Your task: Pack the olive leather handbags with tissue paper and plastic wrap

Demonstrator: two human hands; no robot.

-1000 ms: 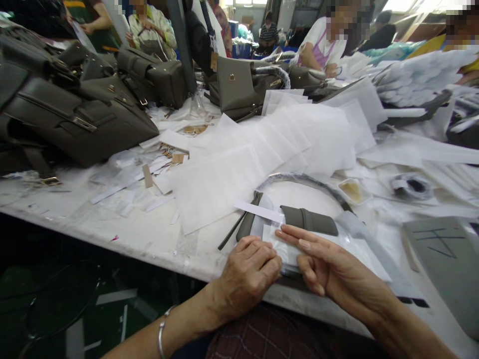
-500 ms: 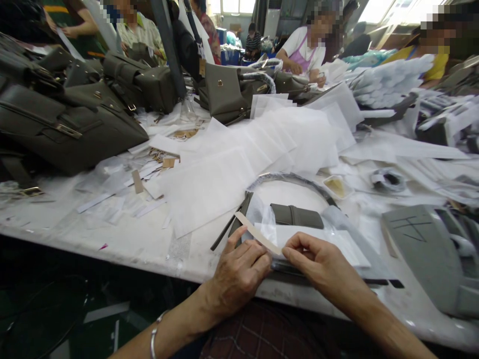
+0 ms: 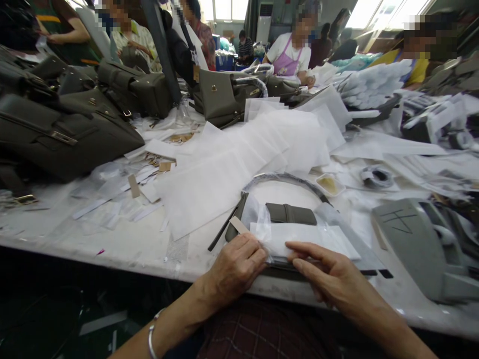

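A dark olive handbag (image 3: 232,232) lies on the table in front of me, with its wrapped handle (image 3: 290,178) arching away. On it rest a white sheet (image 3: 307,239) and a small olive strap piece (image 3: 290,213) under clear plastic. My left hand (image 3: 239,264) is closed at the bag's left side, fingers curled together. One end of a beige card strip (image 3: 238,225) sticks out above its knuckles; the rest is hidden. Crumpled clear film (image 3: 263,227) rises beside those fingertips. My right hand (image 3: 327,271), fingers apart and holding nothing, hovers at or touches the near edge of the white sheet.
Translucent white sheets (image 3: 239,159) spread behind the bag. Several olive handbags (image 3: 71,129) are piled at left. A grey panel with pen marks (image 3: 407,239), a tape roll (image 3: 376,177) and a small dish (image 3: 329,184) lie at right. Co-workers (image 3: 286,57) are across the table.
My right hand has let go of the beige strip's end and its fingers have spread. The strip has slid down into my left hand, whose raised index finger has curled in.
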